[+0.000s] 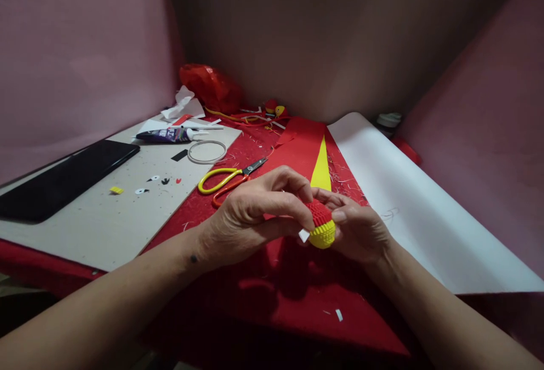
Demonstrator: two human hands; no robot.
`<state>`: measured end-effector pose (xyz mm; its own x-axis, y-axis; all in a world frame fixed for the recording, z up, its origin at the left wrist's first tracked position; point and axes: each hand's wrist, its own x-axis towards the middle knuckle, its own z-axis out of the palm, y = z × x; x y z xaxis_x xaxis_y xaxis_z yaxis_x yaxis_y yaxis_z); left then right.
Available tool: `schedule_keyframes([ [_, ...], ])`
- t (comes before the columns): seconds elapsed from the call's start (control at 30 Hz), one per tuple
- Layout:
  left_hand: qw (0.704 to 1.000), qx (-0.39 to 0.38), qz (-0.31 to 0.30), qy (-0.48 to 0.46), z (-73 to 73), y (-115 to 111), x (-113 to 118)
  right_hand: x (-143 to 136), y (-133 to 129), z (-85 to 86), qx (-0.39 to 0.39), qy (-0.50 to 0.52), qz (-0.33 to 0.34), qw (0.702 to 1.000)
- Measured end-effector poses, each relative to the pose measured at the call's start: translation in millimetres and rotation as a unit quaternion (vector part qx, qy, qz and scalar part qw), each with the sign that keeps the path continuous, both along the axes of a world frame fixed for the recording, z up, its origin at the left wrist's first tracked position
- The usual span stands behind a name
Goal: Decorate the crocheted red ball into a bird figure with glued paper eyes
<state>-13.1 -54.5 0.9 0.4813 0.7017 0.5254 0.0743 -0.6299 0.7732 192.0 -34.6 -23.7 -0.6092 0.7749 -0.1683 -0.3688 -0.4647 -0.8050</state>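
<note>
A black tablet (63, 180) lies flat at the left edge of the bench (263, 296), on a grey cutting board (110, 222) that keeps small cut paper pieces (147, 184) off the red cloth. Toward the board's far edge rest a glue tube (168, 135) and a white ring (207, 151), within reach. Yellow-handled scissors (227, 180) lie shut just beside the board. Near the bench's front middle, the left hand (250, 220) is closed in a pinch on the red top of a small ribbed paper ball (321, 225), a white scrap (304, 235) at its fingertips. The right hand (361, 231) cups the ball's yellow lower half, steadying it above the cloth. A white sheet (403, 200) covers the right side.
</note>
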Motion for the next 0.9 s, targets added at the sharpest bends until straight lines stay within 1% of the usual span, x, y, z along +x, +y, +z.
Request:
schedule_keyframes([
  [0.13, 1.0, -0.002, -0.006, -0.003, 0.3, -0.6, 0.6, 0.5, 0.4, -3.6, 0.009, 0.007, 0.007, 1.0],
  [0.3, 1.0, -0.016, -0.02, -0.009, 1.7, -1.0, 1.1, 2.3, 1.3, -4.4, 0.012, 0.021, -0.014, 1.0],
  [0.4, 1.0, -0.007, -0.01, 0.008, 3.1, -2.0, 3.1, 1.5, 0.9, -3.9, 0.019, 0.016, -0.006, 1.0],
  [0.57, 1.0, -0.003, -0.004, -0.008, 0.5, -1.7, 6.4, -1.1, 0.2, -3.0, 0.021, 0.011, -0.008, 1.0],
  [0.73, 1.0, -0.026, 0.001, -0.01, -3.4, -0.9, 7.4, -2.2, 0.0, -2.1, 0.015, -0.005, -0.017, 1.0],
  [0.9, 0.998, -0.057, 0.007, 0.002, -2.2, -0.9, 7.7, -0.2, 0.6, -3.7, 0.024, -0.011, -0.013, 1.0],
])
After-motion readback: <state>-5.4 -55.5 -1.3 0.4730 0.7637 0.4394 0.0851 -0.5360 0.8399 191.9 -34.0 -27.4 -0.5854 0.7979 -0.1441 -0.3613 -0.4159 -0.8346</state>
